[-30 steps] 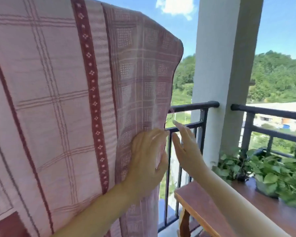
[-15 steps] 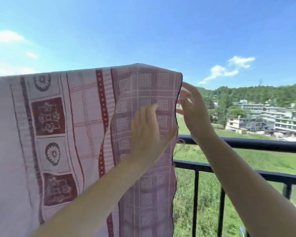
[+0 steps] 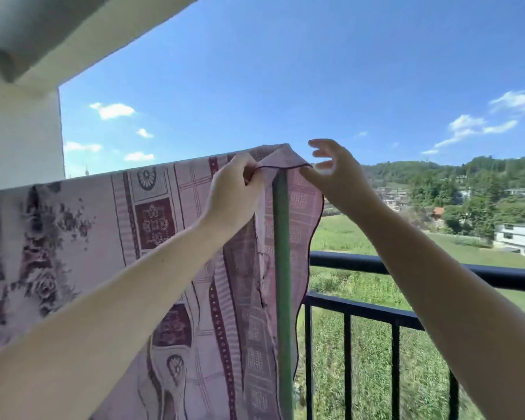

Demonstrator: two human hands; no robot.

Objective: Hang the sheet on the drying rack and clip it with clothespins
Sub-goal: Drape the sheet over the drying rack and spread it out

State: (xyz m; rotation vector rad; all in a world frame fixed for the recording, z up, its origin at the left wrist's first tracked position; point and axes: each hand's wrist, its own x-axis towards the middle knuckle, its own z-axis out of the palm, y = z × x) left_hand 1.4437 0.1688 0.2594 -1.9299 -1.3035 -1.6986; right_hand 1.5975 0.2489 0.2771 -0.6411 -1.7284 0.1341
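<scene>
The sheet, soft, light and limp, draped over the rack's top end by the green post, both hands pinching its dark hem: left hand, right hand with spare fingers spread.

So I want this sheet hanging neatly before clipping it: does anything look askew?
Yes. The sheet's right end is bunched at the green pole, its dark hem pulled taut between the left hand and right hand. No clothespins are visible.

A white wall and ceiling fill the upper left. Lower right stands a black railing; behind it are grass, houses, hills, sunny sky.
</scene>
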